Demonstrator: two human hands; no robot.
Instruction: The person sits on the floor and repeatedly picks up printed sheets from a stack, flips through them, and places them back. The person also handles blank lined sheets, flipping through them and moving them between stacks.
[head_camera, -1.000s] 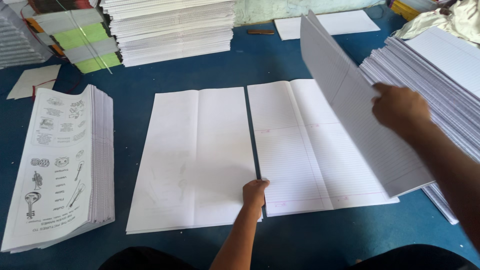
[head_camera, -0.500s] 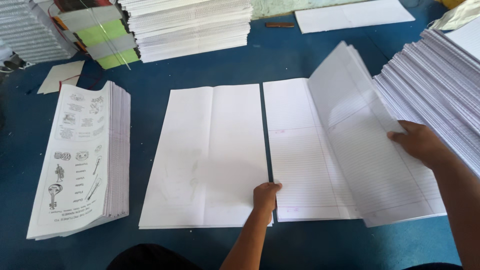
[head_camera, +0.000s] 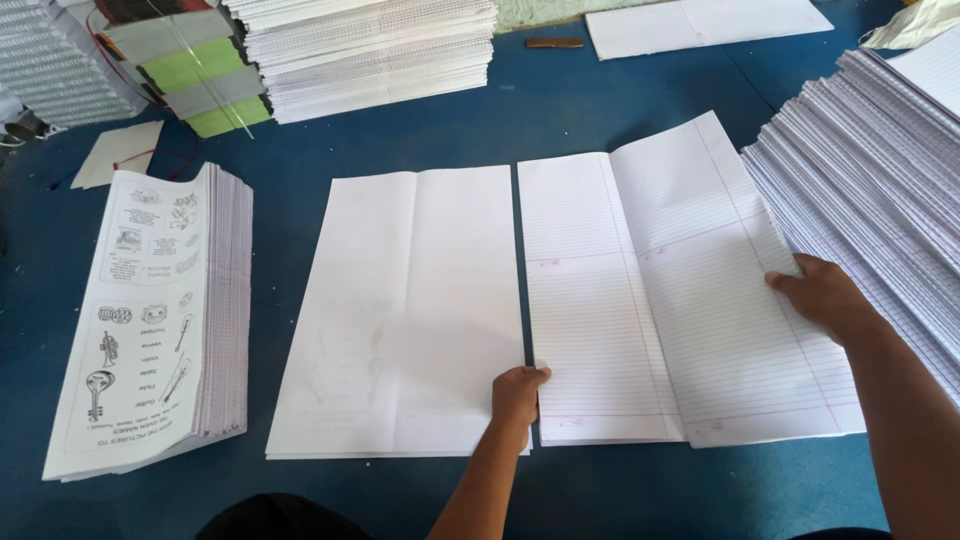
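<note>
L hand (head_camera: 517, 393) on blank sheet (head_camera: 405, 300), R hand (head_camera: 820, 297) on ruled sheet (head_camera: 680, 290) (flat)

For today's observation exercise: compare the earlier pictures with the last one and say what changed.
The right hand brought the raised lined sheet down flat onto the blue table, beside the blank sheet, and still touches its edge. The left hand stayed at the seam; the stacks are unchanged.
</note>
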